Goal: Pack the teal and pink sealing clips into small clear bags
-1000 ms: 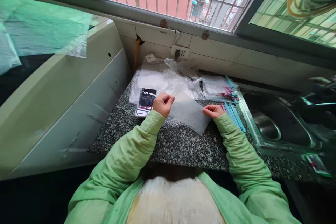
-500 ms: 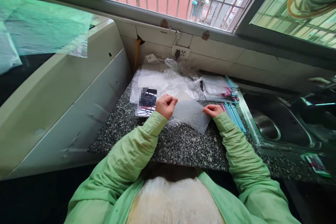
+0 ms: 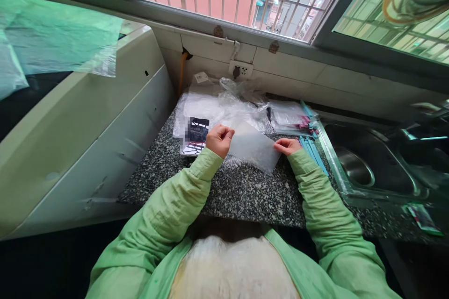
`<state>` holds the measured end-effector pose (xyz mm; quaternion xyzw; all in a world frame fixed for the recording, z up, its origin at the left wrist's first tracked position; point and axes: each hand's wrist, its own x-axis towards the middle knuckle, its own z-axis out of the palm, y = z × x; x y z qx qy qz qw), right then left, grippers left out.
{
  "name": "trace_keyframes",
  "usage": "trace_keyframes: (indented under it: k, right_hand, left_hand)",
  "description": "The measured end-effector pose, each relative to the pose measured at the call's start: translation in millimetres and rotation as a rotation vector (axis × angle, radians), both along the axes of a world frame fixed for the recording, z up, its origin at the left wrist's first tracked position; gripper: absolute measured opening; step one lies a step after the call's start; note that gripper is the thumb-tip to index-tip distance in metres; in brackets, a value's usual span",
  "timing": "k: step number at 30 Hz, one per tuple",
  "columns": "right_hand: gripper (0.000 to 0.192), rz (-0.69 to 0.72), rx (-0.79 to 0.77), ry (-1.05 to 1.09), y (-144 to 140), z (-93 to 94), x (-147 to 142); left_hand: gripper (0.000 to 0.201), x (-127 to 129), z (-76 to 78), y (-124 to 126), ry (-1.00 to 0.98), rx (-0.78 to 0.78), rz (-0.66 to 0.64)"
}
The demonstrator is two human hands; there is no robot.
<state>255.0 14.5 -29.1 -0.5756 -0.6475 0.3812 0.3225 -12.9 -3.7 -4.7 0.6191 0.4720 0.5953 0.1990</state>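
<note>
A flat, frosted plastic bag (image 3: 253, 147) is stretched between my two hands, tilted just above the speckled countertop. My left hand (image 3: 219, 140) is closed, its thumb and curled fingers pinching the bag's left edge. At the opposite edge, my right hand (image 3: 286, 146) pinches the bag between thumb and fingertips. A phone (image 3: 199, 130) with a dark, reflective screen lies just left of my left hand. Several blue strips (image 3: 313, 152) rest beside my right wrist, partly hidden by the sleeve.
Behind my hands lies a pile of clear plastic bags (image 3: 210, 103). A smaller stack of bags (image 3: 286, 114) with pink and blue strips sits right of it. A metal sink (image 3: 354, 166) borders the counter on the right; a white appliance (image 3: 105, 126) stands left. A wall socket (image 3: 242, 70) is behind.
My right hand has shifted slightly right and up, and the lower corner of the bag has risen a little. My left hand has moved slightly left.
</note>
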Motion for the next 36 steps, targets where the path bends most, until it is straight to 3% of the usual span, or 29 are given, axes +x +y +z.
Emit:
trace_keyframes:
  k: [23,36]
  right_hand:
    - [0.036,-0.112,0.089,-0.071,6.2,-1.3,8.8]
    - [0.035,-0.081,0.067,-0.018,2.1,4.7,7.3]
  left_hand:
    - [0.018,6.0,-0.6,-6.9,0.006,-0.002,-0.049]
    - [0.020,2.8,1.4,-5.8,-0.018,0.022,-0.008]
